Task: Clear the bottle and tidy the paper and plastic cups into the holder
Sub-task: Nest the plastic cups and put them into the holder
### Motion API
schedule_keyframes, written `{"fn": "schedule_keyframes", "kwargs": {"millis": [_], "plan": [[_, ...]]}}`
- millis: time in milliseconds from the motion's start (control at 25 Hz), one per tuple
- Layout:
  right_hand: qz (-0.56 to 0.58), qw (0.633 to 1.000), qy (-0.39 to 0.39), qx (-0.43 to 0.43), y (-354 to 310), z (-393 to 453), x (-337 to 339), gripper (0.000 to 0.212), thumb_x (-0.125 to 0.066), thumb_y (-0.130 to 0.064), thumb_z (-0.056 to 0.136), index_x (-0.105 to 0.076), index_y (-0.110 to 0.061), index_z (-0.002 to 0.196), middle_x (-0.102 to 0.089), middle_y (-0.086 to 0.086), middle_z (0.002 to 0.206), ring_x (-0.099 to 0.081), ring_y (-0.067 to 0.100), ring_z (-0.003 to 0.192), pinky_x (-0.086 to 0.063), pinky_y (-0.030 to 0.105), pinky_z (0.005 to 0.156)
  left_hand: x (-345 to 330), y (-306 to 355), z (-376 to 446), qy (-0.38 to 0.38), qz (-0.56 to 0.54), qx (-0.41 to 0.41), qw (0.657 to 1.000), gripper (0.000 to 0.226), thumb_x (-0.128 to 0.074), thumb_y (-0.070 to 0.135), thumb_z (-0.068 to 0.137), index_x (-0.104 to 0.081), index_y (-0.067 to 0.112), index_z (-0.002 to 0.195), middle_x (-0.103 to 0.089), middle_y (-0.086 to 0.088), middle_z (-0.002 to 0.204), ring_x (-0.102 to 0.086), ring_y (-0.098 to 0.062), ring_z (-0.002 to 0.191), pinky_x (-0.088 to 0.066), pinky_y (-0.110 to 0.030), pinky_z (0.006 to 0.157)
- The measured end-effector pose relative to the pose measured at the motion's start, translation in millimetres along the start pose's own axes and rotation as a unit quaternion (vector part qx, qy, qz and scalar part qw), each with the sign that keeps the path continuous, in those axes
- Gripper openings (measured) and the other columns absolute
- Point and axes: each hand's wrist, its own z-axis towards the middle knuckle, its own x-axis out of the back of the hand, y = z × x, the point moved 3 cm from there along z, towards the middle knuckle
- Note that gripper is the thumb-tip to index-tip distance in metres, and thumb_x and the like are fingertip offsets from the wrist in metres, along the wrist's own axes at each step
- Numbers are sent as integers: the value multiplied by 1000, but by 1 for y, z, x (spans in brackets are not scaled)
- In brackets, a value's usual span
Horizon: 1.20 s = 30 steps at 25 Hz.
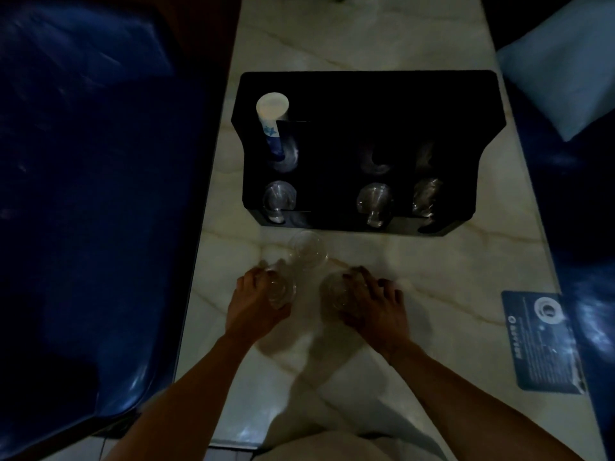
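Hands: left hand (256, 302) grips a clear plastic cup (279, 291); right hand (372, 302) is laid over a second clear cup (336, 292), fingers curled on it. The two are apart, side by side.
Third cup: loose clear cup (307, 251) stands upright on the marble table (449, 277), just beyond and between both hands.
Holder: black cup holder (369, 104) lies straight ahead, its slots running away from the person.
Stock: paper cup stack (271, 123) in the far-left slot; clear cups in the front openings.
Nearer hand: left, I judge, for the front-left opening.
Bottle: none visible.
Light: dim, cup edges hard to read.
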Motion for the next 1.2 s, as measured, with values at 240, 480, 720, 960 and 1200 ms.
{"fn": "schedule_keyframes", "kwargs": {"millis": [240, 480, 720, 960, 1200], "plan": [[11, 999, 20, 32, -16, 17, -7, 94, -64, -67, 69, -26, -34, 149, -27, -1, 159, -39, 36, 131, -35, 52, 103, -3, 1, 1, -11, -10, -9, 1000, 84, -76, 57, 68, -49, 15, 135, -46, -12, 142, -44, -29, 128, -51, -42, 98], [1, 999, 39, -21, 49, 2, -12, 85, -34, -74, 85, -2, -37, 154, 0, -3, 164, -3, 29, 150, -2, 58, 119, 1, 31, 7, 19, -68, -63, 996, 74, -75, 52, 65, -49, 25, 128, -47, -11, 138, -47, -31, 122, -52, -43, 91], [-56, 998, 18, -31, 70, -3, -21, 72, -16, -72, 91, 0, -39, 153, 7, -7, 165, 11, 24, 151, 2, 64, 116, -14, 80, 17, 8, 2, -142, 990, 70, -66, 55, 66, -58, 18, 125, -52, -16, 136, -51, -40, 121, -47, -53, 96], [-47, 998, 21, -36, 73, -1, -23, 71, -19, -70, 92, -1, -39, 153, 5, -8, 164, 9, 24, 151, -1, 64, 116, -39, 102, 21, 20, 54, -221, 973, 64, -64, 53, 69, -54, 24, 124, -52, -19, 134, -49, -39, 123, -43, -52, 99], [-46, 998, 33, -36, 74, -1, -23, 72, -21, -71, 91, -2, -40, 153, 3, -10, 164, 8, 22, 151, 3, 61, 117, -49, 96, 21, 52, 88, -235, 967, 62, -65, 53, 69, -57, 23, 123, -50, -16, 134, -47, -35, 118, -41, -47, 96]]}}
